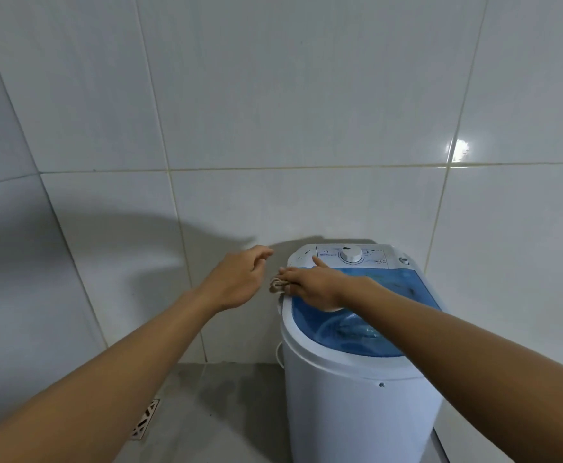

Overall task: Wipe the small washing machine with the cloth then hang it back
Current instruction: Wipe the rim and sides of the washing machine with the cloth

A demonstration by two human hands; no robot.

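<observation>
1. Beige cloth [276,285] bunched at left rim of small washing machine [357,389], beside blue translucent lid [403,289].
2. Pressed there under right hand [310,287], fingers nearly straight.
3. Left hand [236,279] hovering just beside, fingers loosely curled, holding nothing.
4. White tiled wall [273,111] behind; floor drain [145,419] lower left.

The small washing machine [357,406] is seen with a white body, and its lid [390,315] is made of translucent blue plastic. A white control panel [347,255] printed with small blue markings is shown at the back, and a white dial [351,254] is set in it. The cloth [277,285] is coloured beige. The wall tiles [273,95] are glossy white, divided by pale yellowish grout lines. The floor [223,412] is plain grey, and a floor drain grate [145,419] with a pale cut-out pattern is set into it.
</observation>
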